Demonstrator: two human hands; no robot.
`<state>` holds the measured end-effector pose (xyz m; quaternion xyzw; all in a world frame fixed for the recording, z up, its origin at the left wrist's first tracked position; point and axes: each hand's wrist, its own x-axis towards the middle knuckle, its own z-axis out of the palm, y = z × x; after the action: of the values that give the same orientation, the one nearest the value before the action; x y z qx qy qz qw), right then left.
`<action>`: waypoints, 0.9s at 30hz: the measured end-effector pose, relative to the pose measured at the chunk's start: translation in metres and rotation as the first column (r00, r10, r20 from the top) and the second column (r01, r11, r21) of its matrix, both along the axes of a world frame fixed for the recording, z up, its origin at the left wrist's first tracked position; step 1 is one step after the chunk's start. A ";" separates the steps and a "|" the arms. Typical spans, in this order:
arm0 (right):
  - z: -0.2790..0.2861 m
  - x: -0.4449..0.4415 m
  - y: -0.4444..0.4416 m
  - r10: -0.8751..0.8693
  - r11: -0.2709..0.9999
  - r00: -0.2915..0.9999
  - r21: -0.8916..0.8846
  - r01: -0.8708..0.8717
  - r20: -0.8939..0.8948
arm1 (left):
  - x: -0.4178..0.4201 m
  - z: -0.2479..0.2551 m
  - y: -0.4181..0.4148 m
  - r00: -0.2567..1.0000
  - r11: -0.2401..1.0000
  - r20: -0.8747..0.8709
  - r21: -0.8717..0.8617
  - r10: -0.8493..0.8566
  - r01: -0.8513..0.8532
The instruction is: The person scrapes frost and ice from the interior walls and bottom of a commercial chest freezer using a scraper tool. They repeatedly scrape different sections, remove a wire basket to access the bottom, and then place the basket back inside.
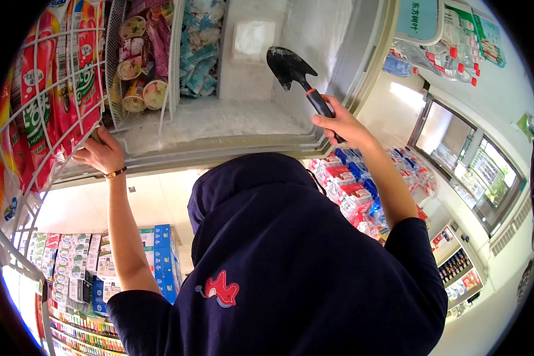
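Observation:
My right hand (pixel 345 122) grips the black handle of a garden hand trowel (pixel 289 66) with an orange-red collar. White frost specks its black blade, which is over the bare, frosted bay of an open chest freezer (pixel 222 118). Whether the blade touches the ice cannot be told. At the freezer's front left, my left hand (pixel 100 151), with a bracelet on its wrist, has its fingers curled at the rim beside a white wire basket (pixel 49 86). What those fingers hold is partly hidden. Large red drink or ice pouches (pixel 35 107) fill that basket.
Left of the bare bay, a mesh divider (pixel 116 66) encloses ice-cream cups (pixel 155 93); blue-and-white packets (pixel 200 66) lie beside them. Shrink-wrapped bottles (pixel 356 196) stand on the floor at my right. Stacked cartons (pixel 78 262) are at lower left, with bottled drinks (pixel 445 58) at upper right.

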<state>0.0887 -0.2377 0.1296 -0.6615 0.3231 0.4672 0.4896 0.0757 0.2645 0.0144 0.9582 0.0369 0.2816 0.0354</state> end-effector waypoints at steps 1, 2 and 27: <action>0.004 0.002 0.001 -0.023 1.000 1.000 0.021 0.023 -0.016 | 0.001 0.003 -0.004 1.000 1.000 0.007 -0.006 0.008 -0.008; 0.003 0.000 -0.002 0.033 0.999 0.999 -0.025 -0.033 0.022 | 0.002 0.005 -0.006 1.000 1.000 0.014 -0.012 0.017 -0.017; -0.039 -0.041 0.017 0.739 0.554 0.642 -0.359 -0.751 -0.204 | 0.000 -0.001 -0.001 1.000 1.000 0.027 -0.003 0.005 -0.005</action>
<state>0.0478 -0.2209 0.0901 -0.8159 0.1106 0.5604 0.0900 0.0761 0.2635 0.0134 0.9541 0.0392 0.2948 0.0364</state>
